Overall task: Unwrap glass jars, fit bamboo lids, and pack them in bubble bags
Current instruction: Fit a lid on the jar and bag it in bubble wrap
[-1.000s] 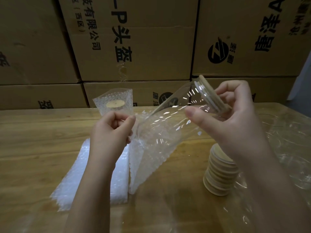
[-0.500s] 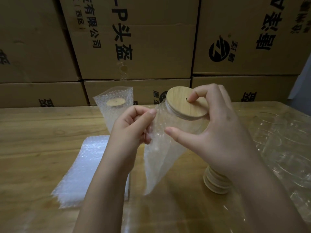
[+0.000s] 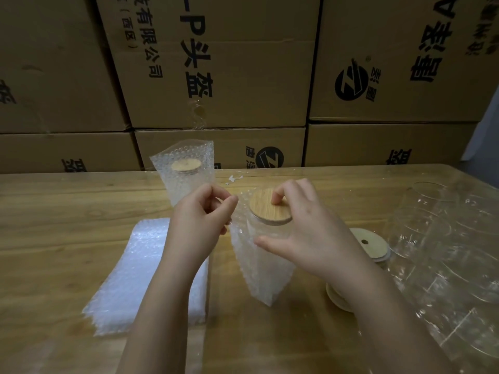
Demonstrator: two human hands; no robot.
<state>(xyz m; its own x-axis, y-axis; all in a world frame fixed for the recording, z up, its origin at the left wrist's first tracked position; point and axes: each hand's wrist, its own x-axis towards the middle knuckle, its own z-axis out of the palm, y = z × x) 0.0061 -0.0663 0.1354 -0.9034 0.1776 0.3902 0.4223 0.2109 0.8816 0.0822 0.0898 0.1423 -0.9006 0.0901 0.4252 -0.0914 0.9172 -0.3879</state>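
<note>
- At mid-table, the left hand (image 3: 201, 214) pinches the bag (image 3: 267, 279) mouth: hold it wide.
- Right hand (image 3: 305, 233), unclenched, presses the lid (image 3: 266, 210): push the jar (image 3: 263, 238) straight down.

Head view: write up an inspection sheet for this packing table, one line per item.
Surface: wooden table, glossy.
Job's things: jar with lid sits in a bubble bag; bagged jar stands behind; flat bag stack at left; spare lids at right.
Clutter: crumpled plastic wrap at right; small white scrap.
Hands: left hand pinches the bag's mouth; right hand presses a fingertip on the lid.
Cables: nothing seen.
Surroundings: stacked cardboard boxes behind the table.
</note>
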